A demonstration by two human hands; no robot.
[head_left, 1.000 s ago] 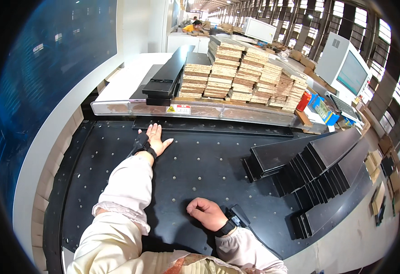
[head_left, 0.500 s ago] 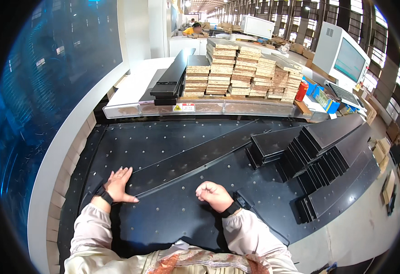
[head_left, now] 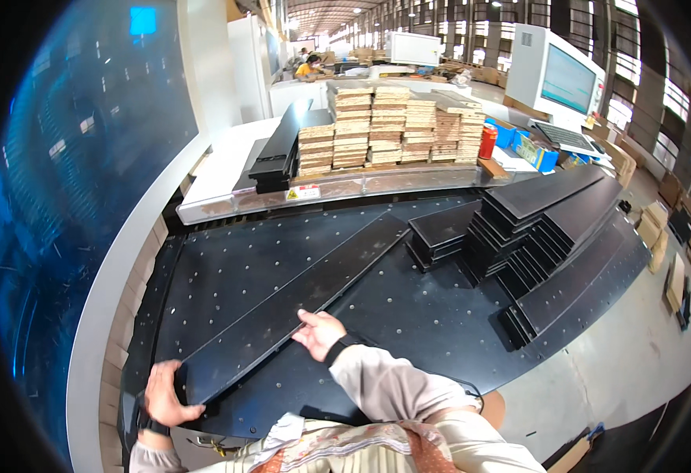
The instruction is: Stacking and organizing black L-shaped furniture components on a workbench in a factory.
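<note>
A long black board (head_left: 290, 296) lies slantwise across the dark tabletop (head_left: 408, 331), which is dotted with small pale studs. At the board's near left end is my left hand (head_left: 169, 396), its thumb spread away from the fingers and the palm beside the end edge. My right hand (head_left: 320, 335) pinches the board's near long edge around the middle, thumb on top and fingers beneath. That edge seems slightly raised off the table. Right of the board's far end stand stacks of similar black boards (head_left: 546, 193).
Beyond the table, pale chipboard strips (head_left: 393, 130) are piled on a white surface, with black boards (head_left: 276, 154) to their left. A red can (head_left: 488, 141), a keyboard (head_left: 564, 137) and a monitor (head_left: 570, 83) stand far right. A blue-tinted machine panel (head_left: 85, 197) rises at left.
My right hand has gone from a loose fist over the table to holding the board's near edge. The board and my left hand have shifted toward me, and my view has turned somewhat.
</note>
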